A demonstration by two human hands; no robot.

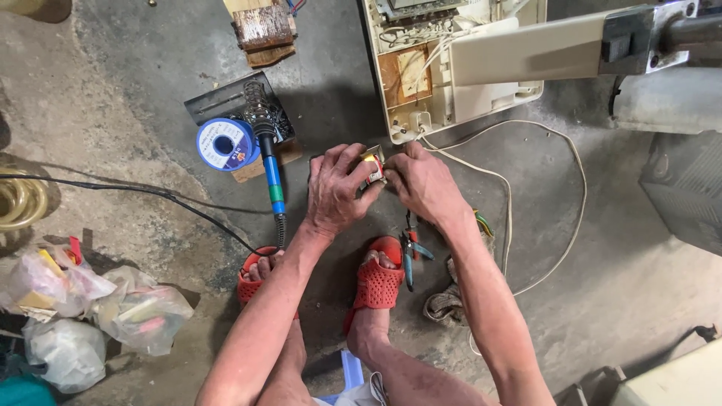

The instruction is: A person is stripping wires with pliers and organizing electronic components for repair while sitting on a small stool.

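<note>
Head view, both hands (335, 188) (425, 184) gripping small transformer (374, 165), soldering iron (269, 162) beside

My fingers (353, 169) work hemmed in by the open cream casing (451, 83) ahead, the soldering iron (269, 162) and solder spool (224, 144) to the left, pliers (410, 252) and my red sandals (376, 282) below, while bare floor (624, 286) lies open beyond the white cable (575, 203) to the right.

Small part (374, 167) mostly under fingers (353, 169)
</note>
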